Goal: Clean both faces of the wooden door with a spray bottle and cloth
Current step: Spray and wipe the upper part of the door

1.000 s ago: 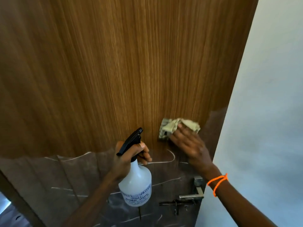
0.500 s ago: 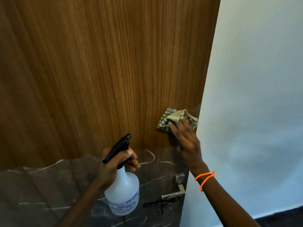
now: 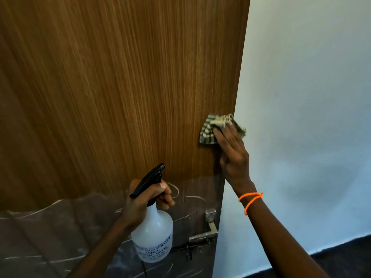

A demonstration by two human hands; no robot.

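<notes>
Both hands busy: right hand presses the bunched cloth flat-fingered against the wooden door at its right edge, near the wall. Risk: the cloth could slide off that edge and miss it. Left hand grips the spray bottle by its neck, upright, low before the door.

Soft even daylight, sharp, wide-angle edge bowing
</notes>
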